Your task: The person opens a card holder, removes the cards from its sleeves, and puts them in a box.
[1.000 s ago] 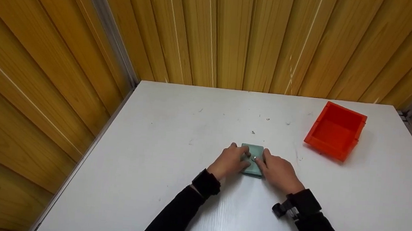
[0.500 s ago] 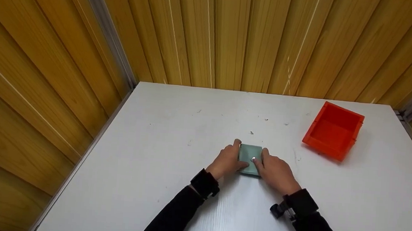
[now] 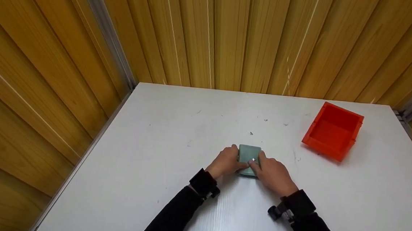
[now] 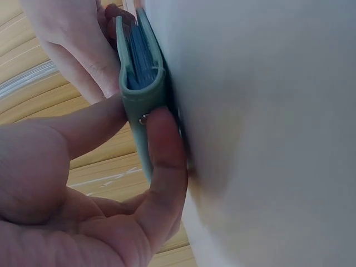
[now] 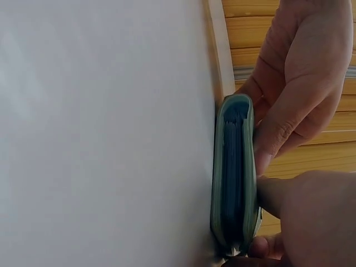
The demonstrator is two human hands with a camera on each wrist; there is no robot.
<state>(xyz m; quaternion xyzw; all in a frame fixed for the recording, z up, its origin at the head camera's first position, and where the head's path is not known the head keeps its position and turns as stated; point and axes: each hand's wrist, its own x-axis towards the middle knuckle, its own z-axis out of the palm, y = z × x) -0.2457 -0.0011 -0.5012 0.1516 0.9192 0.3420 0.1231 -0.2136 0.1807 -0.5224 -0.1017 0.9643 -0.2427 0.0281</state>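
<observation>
A small pale green card wallet (image 3: 249, 153) lies on the white table between the two hands in the head view. My left hand (image 3: 225, 161) grips its left side, thumb on the cover and fingers along the edge. Opposite it, my right hand (image 3: 276, 174) holds the right side, its thumb pressing the cover beside a shiny snap (image 3: 253, 159). In the left wrist view, a fingertip touches the rounded spine of the wallet (image 4: 142, 95). From the right wrist, the end of the wallet (image 5: 235, 183) shows bluish sleeves stacked between the covers.
An orange-red plastic bin (image 3: 333, 131) stands at the back right of the white table (image 3: 176, 128). Yellow wood-patterned panels (image 3: 229, 37) rise behind the table and at the left. Each wrist wears a black strap (image 3: 203, 183) with a camera.
The left fingers have left the top cover and now lie along the wallet's left edge. The right thumb has slid slightly left on the cover. The wallet stays nearly in place.
</observation>
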